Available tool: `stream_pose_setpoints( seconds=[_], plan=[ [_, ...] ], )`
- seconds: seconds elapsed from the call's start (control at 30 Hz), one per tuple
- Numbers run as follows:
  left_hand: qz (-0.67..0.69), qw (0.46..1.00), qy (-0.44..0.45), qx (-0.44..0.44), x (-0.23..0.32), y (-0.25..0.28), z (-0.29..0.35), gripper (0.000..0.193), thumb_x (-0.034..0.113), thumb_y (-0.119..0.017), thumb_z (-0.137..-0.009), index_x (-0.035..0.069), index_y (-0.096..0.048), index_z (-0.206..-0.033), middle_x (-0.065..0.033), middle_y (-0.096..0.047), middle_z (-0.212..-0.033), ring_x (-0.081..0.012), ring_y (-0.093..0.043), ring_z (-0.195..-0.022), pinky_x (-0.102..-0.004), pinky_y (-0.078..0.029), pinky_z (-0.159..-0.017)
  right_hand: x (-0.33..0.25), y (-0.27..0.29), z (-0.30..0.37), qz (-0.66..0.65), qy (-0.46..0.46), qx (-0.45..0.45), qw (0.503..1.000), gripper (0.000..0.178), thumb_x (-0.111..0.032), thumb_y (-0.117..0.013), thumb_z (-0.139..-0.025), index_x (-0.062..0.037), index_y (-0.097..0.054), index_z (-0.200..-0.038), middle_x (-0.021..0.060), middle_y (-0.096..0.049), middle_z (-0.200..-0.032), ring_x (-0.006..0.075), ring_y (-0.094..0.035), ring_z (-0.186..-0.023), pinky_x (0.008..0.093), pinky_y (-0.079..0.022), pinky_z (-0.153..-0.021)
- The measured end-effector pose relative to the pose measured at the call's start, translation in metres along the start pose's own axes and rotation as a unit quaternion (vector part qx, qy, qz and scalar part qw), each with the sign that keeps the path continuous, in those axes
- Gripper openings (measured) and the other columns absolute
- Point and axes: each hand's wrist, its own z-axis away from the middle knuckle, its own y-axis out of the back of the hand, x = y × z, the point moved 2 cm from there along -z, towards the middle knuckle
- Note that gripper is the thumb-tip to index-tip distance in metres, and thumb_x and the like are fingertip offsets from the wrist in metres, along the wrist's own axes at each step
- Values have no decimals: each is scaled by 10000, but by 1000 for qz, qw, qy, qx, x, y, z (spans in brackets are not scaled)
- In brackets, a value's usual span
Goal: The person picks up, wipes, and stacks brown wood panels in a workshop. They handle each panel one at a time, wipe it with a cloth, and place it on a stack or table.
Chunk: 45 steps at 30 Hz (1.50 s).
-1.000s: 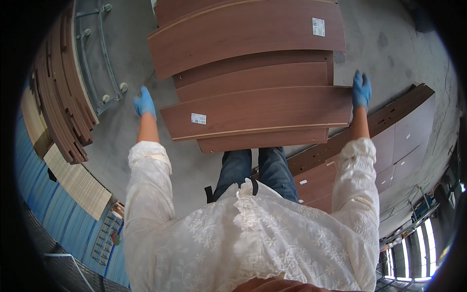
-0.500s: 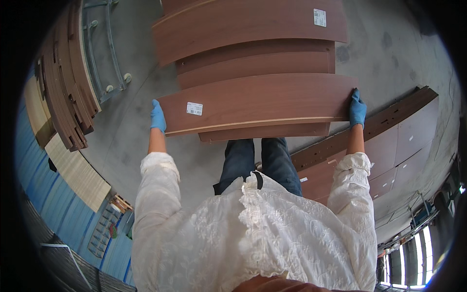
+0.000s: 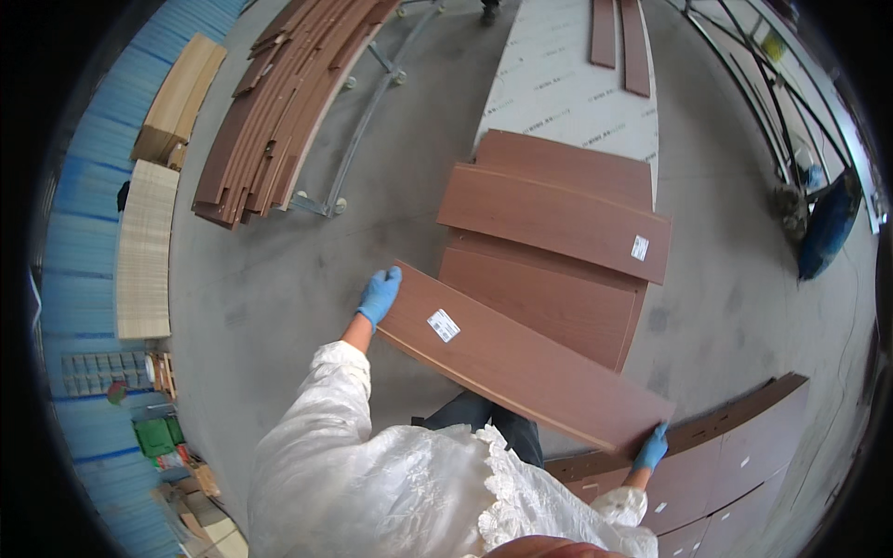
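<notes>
A long reddish-brown wood panel (image 3: 521,358) with a white label is held across my front, tilted so its right end is nearer to me. My left hand (image 3: 379,296), in a blue glove, grips its left end. At the lower right end my right hand (image 3: 652,448), gloved alike, is closed on the edge. Just beyond lies a pile of similar brown panels (image 3: 558,214), the upper one bearing a white label. The held panel covers part of this pile's near side.
Brown boards lie stacked on a wheeled metal cart (image 3: 349,153) at the far left. A pale printed sheet (image 3: 567,93) extends beyond the pile. Labelled panels (image 3: 716,474) stand in a row at the lower right. Light wood stacks (image 3: 147,251) line the blue left wall.
The held panel has swung from nearly level to slanted, its left end farther away and its right end closer to me. My view has turned, showing more of the cart and far floor.
</notes>
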Motion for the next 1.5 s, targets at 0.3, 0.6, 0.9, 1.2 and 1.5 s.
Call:
stream_pose_setpoints(
  seconds=[0.3, 0.6, 0.9, 1.2, 1.5],
  plan=[
    [13, 999, -24, -38, 63, 9, 80, 547, 509, -506, -952, 1, -708, -942, -294, -690, -1007, -482, -667, -945, -508, -532, -828, 55, 116, 50, -27, -98, 48, 994, 843, -651, -606, -942, 149, -661, -1202, 148, -719, -1092, 233, -600, -934, 391, -512, -870],
    [28, 998, -56, 24, 204, -44, 163, 492, 480, -505, -957, 23, -685, -942, -279, -692, -1003, -490, -661, -933, -523, -529, -819, 63, 200, -84, -85, -86, 46, 992, 847, -666, -621, -928, 136, -677, -1195, 129, -714, -1053, 226, -592, -904, 390, -513, -847],
    [86, 992, -89, -6, 363, -140, 262, 422, 404, -578, -952, -10, -641, -894, -258, -657, -861, -352, -637, -763, -454, -505, -731, 72, 351, -225, -91, -43, 104, 989, 729, -606, -645, -941, 103, -735, -1081, 77, -690, -879, 187, -541, -765, 373, -493, -714],
    [105, 990, -87, 30, 398, -190, 259, 461, 429, -575, -909, -19, -668, -857, -283, -690, -884, -445, -680, -821, -491, -520, -714, 28, 366, -313, -91, -53, 55, 993, 589, -507, -671, -967, 75, -735, -909, 49, -656, -780, 157, -516, -716, 372, -460, -655],
    [125, 991, -11, 36, 466, -232, 180, 491, 454, -574, -894, -23, -679, -845, -287, -691, -888, -448, -683, -848, -498, -523, -739, -97, 325, -450, -93, -12, 5, 996, 550, -453, -651, -990, 80, -733, -1102, 83, -725, -1015, 179, -600, -889, 358, -512, -828]
  ],
)
